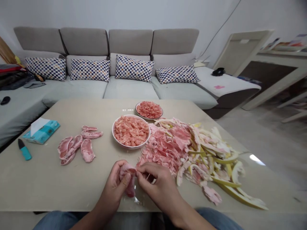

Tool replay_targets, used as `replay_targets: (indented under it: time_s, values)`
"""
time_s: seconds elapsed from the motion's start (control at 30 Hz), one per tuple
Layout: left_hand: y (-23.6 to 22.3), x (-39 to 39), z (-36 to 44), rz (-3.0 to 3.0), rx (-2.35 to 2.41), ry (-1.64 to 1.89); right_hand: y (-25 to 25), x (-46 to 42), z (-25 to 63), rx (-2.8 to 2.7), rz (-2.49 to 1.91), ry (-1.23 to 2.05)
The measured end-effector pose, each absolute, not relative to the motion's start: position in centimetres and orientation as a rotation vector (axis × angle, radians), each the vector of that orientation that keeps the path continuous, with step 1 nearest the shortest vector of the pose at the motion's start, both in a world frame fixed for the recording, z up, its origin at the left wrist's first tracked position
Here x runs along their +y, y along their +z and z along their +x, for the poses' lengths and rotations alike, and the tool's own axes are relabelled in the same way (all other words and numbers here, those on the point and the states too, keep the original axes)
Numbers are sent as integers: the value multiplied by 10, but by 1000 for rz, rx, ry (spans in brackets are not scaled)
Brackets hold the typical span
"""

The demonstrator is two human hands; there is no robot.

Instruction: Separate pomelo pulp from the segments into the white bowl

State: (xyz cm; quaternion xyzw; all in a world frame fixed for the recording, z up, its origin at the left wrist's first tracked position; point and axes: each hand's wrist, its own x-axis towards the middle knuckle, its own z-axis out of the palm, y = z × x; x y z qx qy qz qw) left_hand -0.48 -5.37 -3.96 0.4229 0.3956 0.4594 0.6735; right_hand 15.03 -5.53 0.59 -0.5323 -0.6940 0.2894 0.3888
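Near the table's front edge, my left hand [118,182] is wrapped round a pink pomelo segment [130,185], thumb pressed on its side. The fingertips of my right hand [157,182] pinch the skin at the segment's upper right edge. Several more pomelo segments [87,150] lie on the table to the left. Beyond my hands stands a white bowl [130,147] heaped with peeled pink pulp [130,131]. Right of the bowl spreads a pile of pink membranes [165,150], running into yellow-green and white rind strips [225,159].
Behind the bowl is a dark-rimmed plate [161,115] with more pulp. A knife with a turquoise handle [25,152] and a blue tissue pack [42,131] lie at the left on the glossy table [59,188]. A grey sofa [130,88] with checkered cushions stands behind.
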Motion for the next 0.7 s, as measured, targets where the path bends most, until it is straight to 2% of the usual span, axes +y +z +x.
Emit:
replay_targets:
  time_s: [0.3, 0.43, 0.53, 0.7]
  values:
    - [-30, -62, 5, 665, 632, 1018, 6, -56, 143, -1279, -1447, 1195]
    - [-23, -49, -7, 533, 640, 1184, 12, -55, 155, -1244, -1443, 1222]
    - [-22, -39, -19, 466, 650, 1260, 24, -50, 175, -1309, -1476, 1037]
    - [-23, -36, -24, 385, 592, 1209, 26, -34, 216, -1565, -1710, 350]
